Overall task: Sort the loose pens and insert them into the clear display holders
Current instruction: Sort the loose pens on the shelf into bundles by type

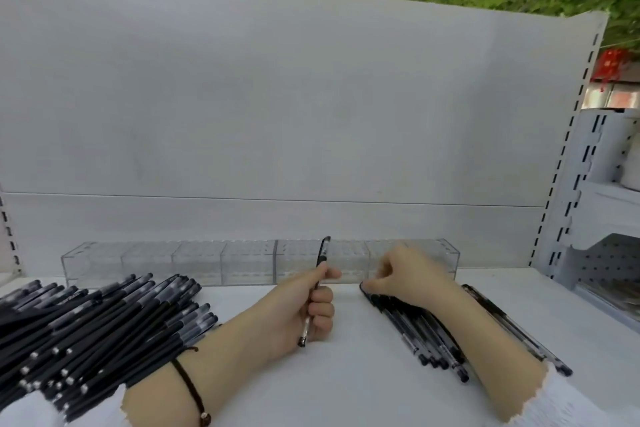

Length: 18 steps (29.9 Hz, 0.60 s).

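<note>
Passing through the left grip, a pen juts above it.

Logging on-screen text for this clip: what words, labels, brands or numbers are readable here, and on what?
No text can be read anywhere.
On the pen in the left hand: print, if any, too small and blurred.
On the loose pens piled at left: nothing legible.
On the red item at far right: any markings blurred.

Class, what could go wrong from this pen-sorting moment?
The left hand grips one pen; the clear holders are hard to see, so it may miss a slot. The right hand curls onto the small bunch, whose pens might roll apart. The left forearm may nudge the large pile.
</note>
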### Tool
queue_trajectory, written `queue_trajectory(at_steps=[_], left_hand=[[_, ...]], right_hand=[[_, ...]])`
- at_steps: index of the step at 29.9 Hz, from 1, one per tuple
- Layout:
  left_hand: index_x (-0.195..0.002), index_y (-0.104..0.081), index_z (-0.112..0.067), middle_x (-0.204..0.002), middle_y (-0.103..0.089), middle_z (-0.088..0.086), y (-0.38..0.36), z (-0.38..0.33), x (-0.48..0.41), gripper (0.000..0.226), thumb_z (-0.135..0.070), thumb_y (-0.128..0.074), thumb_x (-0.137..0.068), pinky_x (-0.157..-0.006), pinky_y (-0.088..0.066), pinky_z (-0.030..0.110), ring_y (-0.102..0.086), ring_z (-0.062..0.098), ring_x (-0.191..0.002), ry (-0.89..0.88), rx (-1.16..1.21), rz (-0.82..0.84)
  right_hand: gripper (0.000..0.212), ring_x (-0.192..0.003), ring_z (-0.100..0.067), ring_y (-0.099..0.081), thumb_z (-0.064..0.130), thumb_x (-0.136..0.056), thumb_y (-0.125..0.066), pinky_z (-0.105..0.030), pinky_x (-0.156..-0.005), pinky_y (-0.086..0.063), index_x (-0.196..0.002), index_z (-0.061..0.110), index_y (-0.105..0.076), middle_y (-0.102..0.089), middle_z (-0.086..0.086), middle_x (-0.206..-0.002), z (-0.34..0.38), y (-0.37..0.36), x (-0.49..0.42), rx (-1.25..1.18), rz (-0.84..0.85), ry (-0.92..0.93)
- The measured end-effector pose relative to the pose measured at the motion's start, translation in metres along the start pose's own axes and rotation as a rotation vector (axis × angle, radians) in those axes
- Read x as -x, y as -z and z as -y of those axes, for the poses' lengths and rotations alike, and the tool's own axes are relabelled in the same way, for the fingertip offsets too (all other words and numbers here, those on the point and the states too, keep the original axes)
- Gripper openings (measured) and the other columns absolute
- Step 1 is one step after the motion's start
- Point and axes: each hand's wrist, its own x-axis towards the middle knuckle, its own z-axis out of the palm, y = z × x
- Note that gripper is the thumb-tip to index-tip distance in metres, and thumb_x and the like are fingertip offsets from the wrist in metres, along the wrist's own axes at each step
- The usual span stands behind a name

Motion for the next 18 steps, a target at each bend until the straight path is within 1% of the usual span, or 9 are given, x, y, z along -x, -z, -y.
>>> queue_trajectory(at_steps=[2, 5, 7, 9, 11, 12, 14, 16, 18], left_hand=[[-0.102, -0.056, -0.018, -0.057, -0.026, -0.005, -0.001, -0.001, 0.001, 0.019, -0.035, -0.049, -0.1, -0.035, -0.025, 0.016, -0.023, 0.009, -0.041, -0.041, 0.003, -0.016], [-0.101, -0.057, -0.02, -0.057, -0.025, -0.005, -0.001, 0.0, 0.003, 0.021, -0.039, -0.048, -0.1, -0.035, -0.024, 0.017, -0.021, 0.009, -0.043, -0.071, 0.007, -0.005], [-0.097, -0.057, -0.018, -0.056, -0.03, -0.004, -0.002, 0.0, 0.004, 0.022, -0.039, -0.049, -0.1, -0.036, -0.027, 0.018, -0.026, 0.01, -0.043, -0.083, 0.012, 0.008], [-0.094, -0.057, -0.014, -0.056, -0.041, -0.001, -0.003, 0.001, 0.002, 0.023, -0.035, -0.049, -0.1, -0.04, -0.035, 0.021, -0.036, 0.012, -0.044, -0.098, 0.004, 0.006], [-0.09, -0.058, -0.011, -0.06, -0.051, 0.002, -0.004, 0.003, 0.001, 0.025, -0.032, -0.048, -0.101, -0.044, -0.043, 0.023, -0.046, 0.014, -0.046, -0.104, 0.002, -0.005], [-0.089, -0.059, -0.011, -0.062, -0.055, 0.003, -0.005, 0.004, 0.0, 0.026, -0.031, -0.048, -0.101, -0.046, -0.046, 0.024, -0.05, 0.015, -0.047, -0.104, 0.0, -0.012], [-0.086, -0.06, -0.011, -0.065, -0.061, 0.004, -0.005, 0.007, -0.002, 0.027, -0.03, -0.048, -0.101, -0.049, -0.049, 0.025, -0.057, 0.016, -0.05, -0.104, -0.011, -0.025], [-0.085, -0.061, -0.01, -0.067, -0.064, 0.004, -0.005, 0.008, -0.003, 0.028, -0.029, -0.049, -0.101, -0.051, -0.051, 0.026, -0.061, 0.016, -0.053, -0.107, -0.012, -0.032], [-0.085, -0.062, -0.009, -0.068, -0.066, 0.004, -0.005, 0.007, -0.003, 0.028, -0.029, -0.049, -0.101, -0.052, -0.052, 0.026, -0.064, 0.016, -0.056, -0.106, 0.004, -0.045]], right_hand=[[0.039, -0.058, -0.016, -0.05, 0.048, -0.075, -0.071, -0.024, -0.051, -0.034, -0.059, 0.02, -0.049, -0.05, 0.005, -0.057, 0.002, -0.003, 0.002, 0.194, 0.009, -0.004], [0.043, -0.055, -0.019, -0.043, 0.042, -0.075, -0.071, -0.022, -0.049, -0.027, -0.057, 0.019, -0.04, -0.041, 0.003, -0.054, 0.009, -0.006, 0.002, 0.282, 0.021, -0.004], [0.035, -0.056, -0.019, -0.043, 0.035, -0.074, -0.071, -0.021, -0.05, -0.029, -0.059, 0.018, -0.044, -0.043, 0.002, -0.055, 0.014, -0.007, 0.002, 0.24, 0.059, -0.008], [0.024, -0.06, -0.017, -0.048, 0.033, -0.072, -0.072, -0.024, -0.054, -0.035, -0.065, 0.017, -0.056, -0.05, 0.002, -0.062, 0.016, -0.008, 0.002, 0.151, 0.127, 0.0], [0.026, -0.065, -0.015, -0.055, 0.034, -0.07, -0.075, -0.028, -0.061, -0.046, -0.077, 0.01, -0.068, -0.059, 0.004, -0.068, 0.016, -0.009, 0.003, 0.05, 0.172, 0.008], [0.028, -0.067, -0.013, -0.057, 0.035, -0.07, -0.077, -0.029, -0.064, -0.049, -0.082, 0.011, -0.07, -0.061, 0.006, -0.07, 0.015, -0.009, 0.002, 0.012, 0.181, 0.015], [0.033, -0.073, -0.011, -0.058, 0.036, -0.07, -0.08, -0.027, -0.067, -0.049, -0.092, 0.015, -0.07, -0.06, 0.009, -0.076, 0.015, -0.01, 0.002, -0.019, 0.181, 0.04], [0.043, -0.079, -0.01, -0.057, 0.039, -0.07, -0.081, -0.022, -0.064, -0.044, -0.103, 0.016, -0.068, -0.059, 0.01, -0.086, 0.015, -0.01, 0.002, -0.018, 0.191, 0.062], [0.041, -0.074, -0.006, -0.057, 0.039, -0.068, -0.083, -0.018, -0.058, -0.042, -0.101, 0.017, -0.07, -0.063, 0.008, -0.087, 0.014, -0.01, 0.001, -0.05, 0.215, 0.07]])
